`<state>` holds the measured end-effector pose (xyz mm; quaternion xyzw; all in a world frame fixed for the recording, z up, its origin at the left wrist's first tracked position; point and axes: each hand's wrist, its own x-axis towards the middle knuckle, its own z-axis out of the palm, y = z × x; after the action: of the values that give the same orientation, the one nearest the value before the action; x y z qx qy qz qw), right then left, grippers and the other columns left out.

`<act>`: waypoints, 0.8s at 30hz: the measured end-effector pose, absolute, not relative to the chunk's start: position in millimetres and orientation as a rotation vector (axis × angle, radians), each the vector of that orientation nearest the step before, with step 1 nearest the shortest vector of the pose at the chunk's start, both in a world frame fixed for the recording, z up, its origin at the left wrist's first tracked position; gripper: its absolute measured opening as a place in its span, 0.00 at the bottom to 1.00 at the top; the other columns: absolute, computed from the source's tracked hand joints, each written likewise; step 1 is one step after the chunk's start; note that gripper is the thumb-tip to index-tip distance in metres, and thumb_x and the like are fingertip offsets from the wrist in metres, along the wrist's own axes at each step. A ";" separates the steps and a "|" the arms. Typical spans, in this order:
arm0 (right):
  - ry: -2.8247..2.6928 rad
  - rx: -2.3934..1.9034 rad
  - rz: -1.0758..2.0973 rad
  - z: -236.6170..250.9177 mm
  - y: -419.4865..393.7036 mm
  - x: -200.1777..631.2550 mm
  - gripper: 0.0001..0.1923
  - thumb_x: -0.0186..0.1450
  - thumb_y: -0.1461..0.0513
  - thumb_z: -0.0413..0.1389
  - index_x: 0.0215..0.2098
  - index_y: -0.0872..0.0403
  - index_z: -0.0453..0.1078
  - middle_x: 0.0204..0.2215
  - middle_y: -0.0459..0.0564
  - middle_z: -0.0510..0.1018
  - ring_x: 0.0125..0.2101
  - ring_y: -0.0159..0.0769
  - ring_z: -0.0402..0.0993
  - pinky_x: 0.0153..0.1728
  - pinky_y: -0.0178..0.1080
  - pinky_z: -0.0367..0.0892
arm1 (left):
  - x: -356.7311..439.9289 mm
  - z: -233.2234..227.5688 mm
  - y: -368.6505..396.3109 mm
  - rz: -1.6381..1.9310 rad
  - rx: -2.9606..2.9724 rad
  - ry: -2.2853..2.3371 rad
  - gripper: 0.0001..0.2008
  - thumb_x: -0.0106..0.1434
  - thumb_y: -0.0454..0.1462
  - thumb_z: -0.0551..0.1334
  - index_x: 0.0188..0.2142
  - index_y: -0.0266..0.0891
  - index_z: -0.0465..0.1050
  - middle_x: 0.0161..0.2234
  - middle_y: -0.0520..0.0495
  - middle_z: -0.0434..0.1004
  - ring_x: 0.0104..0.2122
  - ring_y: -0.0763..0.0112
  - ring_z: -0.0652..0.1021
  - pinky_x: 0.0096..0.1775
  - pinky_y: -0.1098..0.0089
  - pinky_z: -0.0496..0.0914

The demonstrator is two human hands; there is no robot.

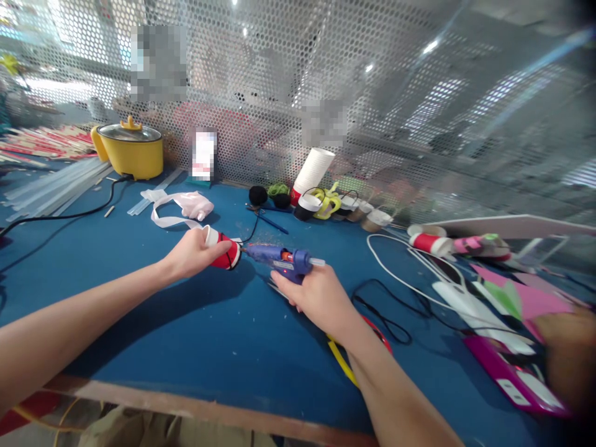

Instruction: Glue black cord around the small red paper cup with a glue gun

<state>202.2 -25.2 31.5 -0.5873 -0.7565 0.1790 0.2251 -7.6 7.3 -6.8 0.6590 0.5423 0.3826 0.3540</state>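
Note:
Tilted on its side, a red and white paper cup [224, 252] is gripped by my left hand [190, 256], its base turned to the right. Black cord wraps round the cup and a strand runs up from it toward the back. My right hand [321, 295] is closed round the handle of a blue hot glue gun [279, 257], with a clear glue stick [317, 262] poking out of its rear. The gun's nozzle points left at the cup's base, touching or very close; I cannot tell which. Below my right wrist lie scissors with a yellow and red handle [342, 363], partly hidden.
A yellow electric pot [133, 152], glue sticks [60, 186] and a pink ribbon bundle [193, 206] lie left. Stacked white cups [314, 171] and yarn balls [257, 195] stand behind. At right are cables [386, 310], a magenta power strip [507, 375] and another person's blurred hand [568, 347].

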 end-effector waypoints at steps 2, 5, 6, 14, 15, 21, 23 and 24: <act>-2.082 -1.625 0.506 31.1 -24.6 202.5 0.11 0.57 0.59 0.52 0.18 0.53 0.62 0.09 0.42 0.66 0.14 0.31 0.65 0.19 0.33 0.61 | -7.9 -7.2 7.1 0.996 1.724 1.391 0.21 0.52 0.47 0.57 0.12 0.40 0.51 0.13 0.57 0.49 0.16 0.79 0.52 0.19 0.73 0.47; -2.084 -1.610 0.507 30.2 -23.0 202.7 0.11 0.56 0.59 0.52 0.17 0.53 0.61 0.09 0.42 0.66 0.14 0.31 0.64 0.19 0.33 0.61 | -8.6 -8.6 6.6 0.982 1.737 1.384 0.20 0.53 0.48 0.56 0.13 0.40 0.52 0.14 0.57 0.51 0.17 0.79 0.53 0.19 0.73 0.48; -2.086 -1.602 0.504 30.0 -22.2 202.5 0.12 0.56 0.59 0.52 0.17 0.53 0.61 0.09 0.42 0.65 0.13 0.31 0.64 0.18 0.33 0.60 | -8.7 -9.2 6.4 0.973 1.737 1.390 0.20 0.53 0.48 0.56 0.14 0.40 0.53 0.14 0.56 0.51 0.17 0.79 0.54 0.19 0.73 0.48; -2.093 -1.583 0.467 32.4 -20.0 201.4 0.12 0.57 0.59 0.52 0.17 0.53 0.62 0.07 0.41 0.64 0.12 0.30 0.63 0.17 0.33 0.60 | -9.5 -13.4 7.7 0.994 1.722 1.419 0.20 0.54 0.49 0.56 0.15 0.39 0.55 0.15 0.56 0.55 0.18 0.78 0.56 0.19 0.74 0.50; -2.093 -1.585 0.469 32.7 -20.8 201.7 0.12 0.57 0.59 0.52 0.17 0.53 0.62 0.07 0.41 0.64 0.12 0.30 0.63 0.17 0.33 0.60 | -9.7 -14.0 8.2 1.002 1.719 1.417 0.20 0.54 0.49 0.56 0.15 0.39 0.55 0.15 0.56 0.54 0.18 0.78 0.55 0.19 0.74 0.50; -2.101 -1.559 0.467 32.9 -23.3 202.9 0.12 0.57 0.59 0.51 0.17 0.53 0.62 0.07 0.41 0.65 0.11 0.30 0.63 0.17 0.33 0.60 | -10.6 -16.1 9.1 1.029 1.683 1.389 0.20 0.54 0.48 0.56 0.15 0.38 0.57 0.15 0.56 0.54 0.17 0.78 0.55 0.19 0.74 0.49; -2.111 -1.545 0.451 32.7 -22.1 203.1 0.12 0.57 0.59 0.51 0.17 0.52 0.62 0.07 0.40 0.64 0.11 0.30 0.63 0.16 0.33 0.60 | -10.4 -16.0 9.0 1.028 1.678 1.383 0.19 0.54 0.48 0.56 0.16 0.38 0.58 0.15 0.56 0.54 0.17 0.78 0.55 0.19 0.74 0.49; -2.114 -1.541 0.441 32.5 -21.3 203.2 0.12 0.57 0.59 0.51 0.17 0.52 0.63 0.07 0.40 0.63 0.11 0.30 0.63 0.16 0.33 0.60 | -10.4 -15.9 9.0 1.028 1.679 1.379 0.19 0.54 0.48 0.57 0.16 0.38 0.58 0.15 0.56 0.54 0.17 0.78 0.55 0.19 0.74 0.49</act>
<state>203.2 -21.3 32.5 -0.5638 -0.7731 0.1613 0.2419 -10.4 9.0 -15.9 0.6516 0.5352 0.3987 0.3606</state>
